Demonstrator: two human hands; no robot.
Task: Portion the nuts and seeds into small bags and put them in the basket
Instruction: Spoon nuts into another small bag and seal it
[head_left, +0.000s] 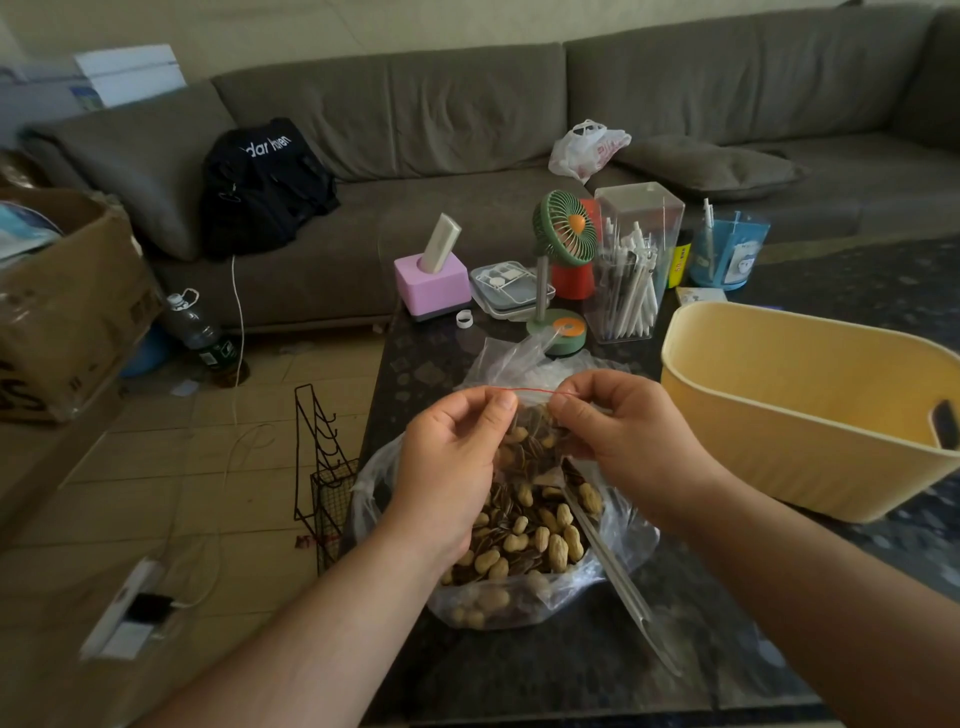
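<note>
From the head view, two hands are raised over the dark bench (467, 670). The left hand (452, 467) and the right hand (618, 426) hold one small bag (535, 441) between them, by its top edge with a red line. On each hand the thumb and the fingers are pressed together and pinch this top edge, one hand at each end. The small bag is clear and has peanuts and striped seeds inside. It hangs just above one large clear bag (524, 551), which lies open on the bench and holds the pile of nuts and seeds (524, 535). One more clear bag (514, 358), crumpled, lies behind the hands.

On the right side of the bench stands one yellow basket (779, 415), near the right hand but not touching it. I cannot see its bottom.

At the far end of the bench there are one green fan (563, 234), one pink box (431, 283), one clear pen holder (631, 270) full of white pens, and one blue container (727, 249).

Behind the bench is one grey sofa (467, 104) with one black backpack (265, 182) and one white plastic bag (587, 148) on it. On the floor at the left are one cardboard box (67, 301), one water bottle (200, 330) and one black wire rack (322, 467).
</note>
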